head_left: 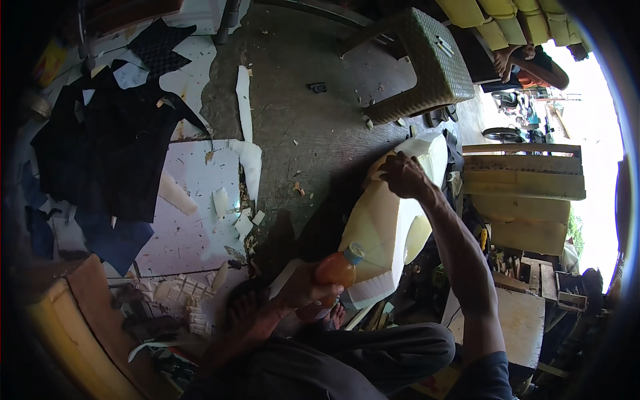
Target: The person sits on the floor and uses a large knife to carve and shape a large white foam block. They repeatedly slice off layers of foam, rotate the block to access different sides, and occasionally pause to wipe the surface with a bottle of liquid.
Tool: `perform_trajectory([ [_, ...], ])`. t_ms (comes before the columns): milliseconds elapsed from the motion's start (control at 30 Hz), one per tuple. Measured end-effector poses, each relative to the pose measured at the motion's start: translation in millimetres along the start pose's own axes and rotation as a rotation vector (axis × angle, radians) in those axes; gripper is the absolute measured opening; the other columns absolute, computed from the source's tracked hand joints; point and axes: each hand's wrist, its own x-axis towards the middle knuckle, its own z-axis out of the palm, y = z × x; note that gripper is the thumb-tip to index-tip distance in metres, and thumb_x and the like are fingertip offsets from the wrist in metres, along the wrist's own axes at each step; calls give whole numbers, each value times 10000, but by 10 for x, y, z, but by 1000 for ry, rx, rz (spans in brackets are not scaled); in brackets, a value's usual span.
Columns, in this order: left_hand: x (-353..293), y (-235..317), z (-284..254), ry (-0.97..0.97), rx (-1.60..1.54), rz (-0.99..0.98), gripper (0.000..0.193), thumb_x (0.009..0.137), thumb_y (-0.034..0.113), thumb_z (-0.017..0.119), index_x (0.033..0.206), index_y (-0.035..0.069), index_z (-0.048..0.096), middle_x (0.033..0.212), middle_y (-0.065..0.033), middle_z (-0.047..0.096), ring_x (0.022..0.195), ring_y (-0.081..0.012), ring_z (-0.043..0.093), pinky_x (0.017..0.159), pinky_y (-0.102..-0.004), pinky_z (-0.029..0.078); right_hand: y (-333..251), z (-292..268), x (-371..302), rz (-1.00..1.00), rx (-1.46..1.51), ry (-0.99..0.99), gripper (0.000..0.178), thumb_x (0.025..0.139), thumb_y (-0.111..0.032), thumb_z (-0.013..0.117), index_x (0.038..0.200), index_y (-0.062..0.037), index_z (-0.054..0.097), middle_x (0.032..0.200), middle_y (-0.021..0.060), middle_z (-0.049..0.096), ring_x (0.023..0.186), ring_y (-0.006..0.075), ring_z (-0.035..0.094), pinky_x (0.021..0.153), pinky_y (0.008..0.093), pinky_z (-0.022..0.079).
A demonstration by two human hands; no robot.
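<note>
A plastic bottle (335, 268) of orange liquid, tilted, with a pale translucent top, is in the grip of my left hand (301, 287) above my lap. Beyond it lies a long block of cream and white foam (377, 223), slanting away to the upper right. My right hand (408, 177) reaches over the foam's far part. Its fingers are curled down at the foam surface, and what they pinch, if anything, is too small to make out. A foam flap (418, 238) sticks out on the block's right side.
Dark fabric pieces (107, 143) cover part of a white board (193, 213) at left, with foam scraps around. A woven-pattern plastic stool (433, 73) lies at the upper right. Another person's hands (507, 61) show beyond it. Stacked foam panels (523, 193) and wood pieces stand at right.
</note>
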Motion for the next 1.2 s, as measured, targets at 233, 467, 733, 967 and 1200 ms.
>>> perform_trajectory([
  [233, -6, -42, -104, 49, -34, 17, 454, 812, 284, 828, 1161, 11, 732, 1051, -92, 759, 972, -151, 708, 889, -338, 551, -963, -423, -22, 204, 257, -41, 180, 874, -198, 723, 1045, -174, 777, 1072, 37, 698, 1134, 271, 602, 936, 496, 480],
  [467, -76, 20, -28, 33, -135, 17, 527, 820, 204, 797, 1287, 9, 648, 1136, -65, 714, 1073, -163, 670, 965, -340, 515, -1164, -437, -63, 38, 442, 61, 229, 816, -88, 669, 990, -172, 791, 1070, 72, 714, 1099, 300, 629, 916, 486, 499],
  [733, -67, -77, 53, 32, -342, 47, 661, 810, 77, 774, 1418, 14, 523, 1205, -68, 675, 1138, -187, 648, 1022, -368, 498, -801, -313, 34, 157, 106, 95, 198, 803, -108, 661, 972, -156, 753, 1016, 57, 655, 1040, 288, 595, 827, 488, 461],
  [967, -158, -140, 44, 18, -259, 2, 519, 804, 165, 822, 1272, 14, 654, 1153, -59, 701, 1087, -130, 636, 967, -317, 499, -1628, -614, -119, -189, 208, -2, 208, 782, -150, 698, 983, -177, 742, 991, 43, 638, 1069, 278, 582, 851, 488, 456],
  [1200, -104, -265, -1, 13, -271, 109, 669, 826, 190, 805, 1422, 28, 549, 1203, -47, 673, 1095, -138, 622, 976, -326, 490, -1795, -889, -24, -169, 287, -179, 403, 733, -31, 695, 1105, -170, 761, 983, 75, 663, 1041, 319, 610, 889, 506, 483],
])
